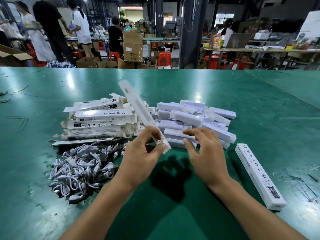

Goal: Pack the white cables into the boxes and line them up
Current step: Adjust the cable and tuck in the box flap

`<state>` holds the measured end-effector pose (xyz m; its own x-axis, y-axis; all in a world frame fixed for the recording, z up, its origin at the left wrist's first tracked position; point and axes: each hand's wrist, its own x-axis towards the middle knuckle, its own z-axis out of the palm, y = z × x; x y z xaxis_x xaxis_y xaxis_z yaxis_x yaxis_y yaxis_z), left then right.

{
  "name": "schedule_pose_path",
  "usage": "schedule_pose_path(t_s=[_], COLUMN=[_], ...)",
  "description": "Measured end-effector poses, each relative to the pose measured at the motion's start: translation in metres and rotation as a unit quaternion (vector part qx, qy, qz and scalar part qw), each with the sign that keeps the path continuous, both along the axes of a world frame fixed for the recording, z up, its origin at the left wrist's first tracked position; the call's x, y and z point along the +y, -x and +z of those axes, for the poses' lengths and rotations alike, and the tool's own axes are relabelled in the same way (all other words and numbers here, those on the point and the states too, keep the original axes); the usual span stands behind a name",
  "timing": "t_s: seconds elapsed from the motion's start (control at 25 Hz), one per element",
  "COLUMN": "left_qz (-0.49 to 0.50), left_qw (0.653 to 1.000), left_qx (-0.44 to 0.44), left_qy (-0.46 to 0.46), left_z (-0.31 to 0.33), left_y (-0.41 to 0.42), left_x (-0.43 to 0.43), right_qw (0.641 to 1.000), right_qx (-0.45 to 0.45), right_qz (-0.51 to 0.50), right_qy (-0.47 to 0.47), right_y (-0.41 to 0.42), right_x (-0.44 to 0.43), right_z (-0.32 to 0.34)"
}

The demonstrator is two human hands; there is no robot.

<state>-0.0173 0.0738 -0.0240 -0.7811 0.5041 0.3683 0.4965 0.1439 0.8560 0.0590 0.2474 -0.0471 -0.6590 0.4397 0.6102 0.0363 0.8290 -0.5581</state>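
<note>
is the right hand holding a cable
No, the right hand is open and empty over the green table, while the left hand pinches a long white box.

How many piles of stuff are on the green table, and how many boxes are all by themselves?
Flat box pile: 1
Plastic insert pile: 1
White cable pile: 1
Closed box lying alone: 1
Box held in the left hand: 1
Total: 3 piles and 2 single boxes, 5 in all.
</note>
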Motion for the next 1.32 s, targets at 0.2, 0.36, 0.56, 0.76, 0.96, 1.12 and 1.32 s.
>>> schedule_pose_path(t_s=[0.2,0.36,0.56,0.76,0.96,1.12,1.32], left_qz=[0.001,0.010,0.021,0.013,0.106,0.136,0.117], left_qw=[0.982,0.983,0.980,0.979,0.952,0.942,0.959], left_qx=[0.132,0.140,0.151,0.144,0.205,0.187,0.142], left_qy=[0.137,0.122,0.131,0.141,0.203,0.243,0.216], left_z=[-0.012,-0.008,-0.007,-0.009,-0.013,-0.018,-0.018], left_y=[0.001,0.002,-0.001,0.001,0.006,0.009,0.008], left_x=[0.000,-0.001,-0.002,-0.003,-0.004,-0.003,-0.002], right_qw=[0.981,0.980,0.988,0.983,0.968,0.958,0.919], right_qx=[-0.183,-0.192,-0.139,0.032,0.098,0.130,0.192], right_qz=[-0.055,-0.043,-0.040,0.036,0.062,0.053,-0.002], right_qy=[-0.039,0.019,0.048,0.179,0.224,0.249,0.345], right_y=[-0.001,0.001,-0.001,0.000,-0.001,0.000,0.003], right_x=[0.007,0.009,0.010,0.005,0.004,0.003,0.015], right_z=[-0.003,-0.001,-0.004,0.004,0.011,0.012,0.014])
